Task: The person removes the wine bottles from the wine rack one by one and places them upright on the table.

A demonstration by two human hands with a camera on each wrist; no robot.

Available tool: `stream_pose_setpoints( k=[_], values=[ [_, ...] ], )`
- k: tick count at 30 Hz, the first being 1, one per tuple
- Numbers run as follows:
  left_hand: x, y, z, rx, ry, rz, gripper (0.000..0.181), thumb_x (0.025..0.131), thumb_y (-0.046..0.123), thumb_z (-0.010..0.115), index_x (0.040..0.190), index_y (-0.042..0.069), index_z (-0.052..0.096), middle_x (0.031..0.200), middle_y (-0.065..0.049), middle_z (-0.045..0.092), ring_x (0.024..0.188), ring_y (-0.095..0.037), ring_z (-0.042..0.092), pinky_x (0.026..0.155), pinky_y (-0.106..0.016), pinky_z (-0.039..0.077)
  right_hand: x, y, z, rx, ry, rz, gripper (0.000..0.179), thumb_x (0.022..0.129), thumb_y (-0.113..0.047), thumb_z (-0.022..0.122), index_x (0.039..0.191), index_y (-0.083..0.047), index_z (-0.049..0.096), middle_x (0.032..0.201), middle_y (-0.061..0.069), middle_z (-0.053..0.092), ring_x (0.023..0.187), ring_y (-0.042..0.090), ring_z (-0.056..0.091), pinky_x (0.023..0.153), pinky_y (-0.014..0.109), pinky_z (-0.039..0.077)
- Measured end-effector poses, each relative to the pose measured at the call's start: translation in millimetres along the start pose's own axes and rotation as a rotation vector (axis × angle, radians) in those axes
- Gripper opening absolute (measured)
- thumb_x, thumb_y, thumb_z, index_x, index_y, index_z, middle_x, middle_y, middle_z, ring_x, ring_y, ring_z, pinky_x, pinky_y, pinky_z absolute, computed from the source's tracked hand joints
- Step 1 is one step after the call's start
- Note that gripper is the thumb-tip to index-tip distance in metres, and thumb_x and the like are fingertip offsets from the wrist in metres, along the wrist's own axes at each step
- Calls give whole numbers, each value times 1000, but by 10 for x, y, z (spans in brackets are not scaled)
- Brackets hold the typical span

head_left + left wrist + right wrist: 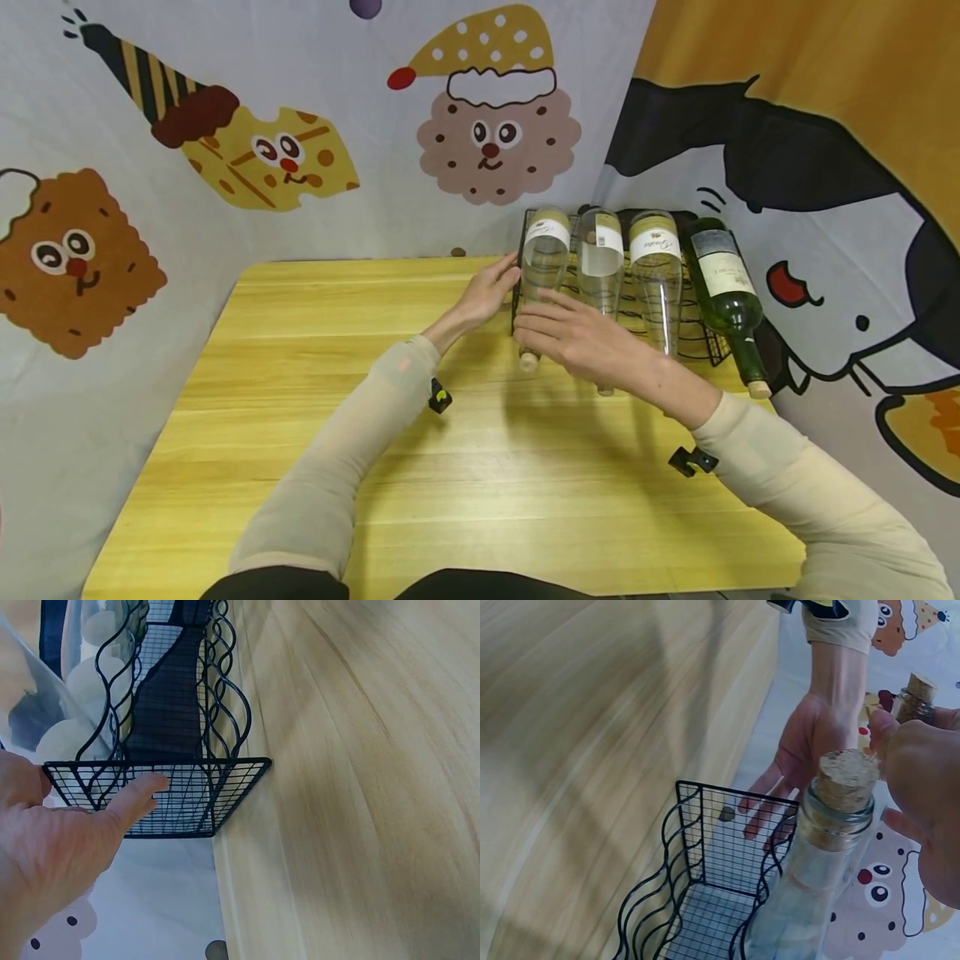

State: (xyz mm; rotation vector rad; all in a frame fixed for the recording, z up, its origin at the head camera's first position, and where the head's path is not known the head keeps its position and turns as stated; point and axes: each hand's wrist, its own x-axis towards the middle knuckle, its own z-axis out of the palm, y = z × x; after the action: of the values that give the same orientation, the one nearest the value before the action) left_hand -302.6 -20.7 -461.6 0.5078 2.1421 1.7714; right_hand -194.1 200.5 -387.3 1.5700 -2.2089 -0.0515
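A black wire rack (pixel 636 312) stands at the back right of the table. Three clear bottles with pale labels lie in its upper tier, corks toward me. My right hand (pixel 581 337) grips the neck of the leftmost clear bottle (pixel 545 246); in the right wrist view its cork (pixel 922 686) sticks out past my thumb. The middle clear bottle (pixel 600 250) lies beside it, its corked end (pixel 844 784) close to the camera. With straight fingers, my left hand (pixel 483 293) touches the rack's left mesh end (pixel 187 799).
Right of the middle bottle lies the third clear bottle (pixel 655 267). A green bottle (pixel 723 279) with a cork lies at the rack's far right. Wavy wires shape the lower tier (pixel 217 690). Behind the wooden table (pixel 450 500) hangs a cartoon-printed cloth (pixel 300 50).
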Motion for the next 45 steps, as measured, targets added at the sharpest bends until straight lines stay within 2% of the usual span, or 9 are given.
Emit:
stream_pose_setpoints(
  k=[6,10,16,24,29,37,43,45],
  values=[
    [1,-3,1,10,2,-5,62,125,39,39,183,21,23,187,-17,31,170,-39,41,121,-58,60,10,9,-50,60,54,36,59,83,22,76,136,-3,74,141,14,79,138,35,73,130,61,51],
    [-3,-1,-2,26,2,-1,63,125,39,39,183,20,23,187,-18,30,170,-40,40,121,-59,60,8,28,-85,85,118,56,58,82,24,75,134,-2,75,138,15,80,136,36,74,127,63,53],
    [-5,5,2,-7,-9,-1,63,125,37,37,183,18,21,187,-19,29,171,-39,37,122,-59,59,11,60,-205,125,231,73,62,77,32,70,129,-1,77,134,16,82,131,38,76,121,65,57],
    [-16,17,0,8,-5,-4,63,125,38,36,183,19,20,189,-16,25,171,-39,37,124,-60,57,65,80,-446,202,358,94,44,90,28,67,124,3,80,129,20,82,124,40,78,124,52,58],
    [-20,20,5,18,-3,-1,63,125,38,36,183,19,20,188,-17,28,171,-40,37,127,-63,54,75,111,-558,241,413,100,48,87,30,58,123,6,79,128,24,81,122,44,78,130,40,53],
    [-18,21,1,-11,-7,-6,62,125,39,36,183,22,20,189,-14,25,172,-40,36,126,-62,54,101,115,-718,353,488,111,64,81,28,37,127,8,76,126,27,80,119,45,75,132,29,50],
    [-26,26,-9,19,-21,-5,63,126,40,34,183,20,17,191,-10,21,172,-38,35,128,-59,54,108,99,-824,379,503,131,68,76,30,34,125,8,76,123,27,80,118,44,75,130,24,50],
    [-27,24,-16,40,-21,-4,63,125,41,34,183,21,18,191,-8,21,173,-37,35,130,-56,53,113,96,-860,395,517,142,58,82,31,44,124,8,76,122,27,81,117,42,75,128,24,51]
  ],
)
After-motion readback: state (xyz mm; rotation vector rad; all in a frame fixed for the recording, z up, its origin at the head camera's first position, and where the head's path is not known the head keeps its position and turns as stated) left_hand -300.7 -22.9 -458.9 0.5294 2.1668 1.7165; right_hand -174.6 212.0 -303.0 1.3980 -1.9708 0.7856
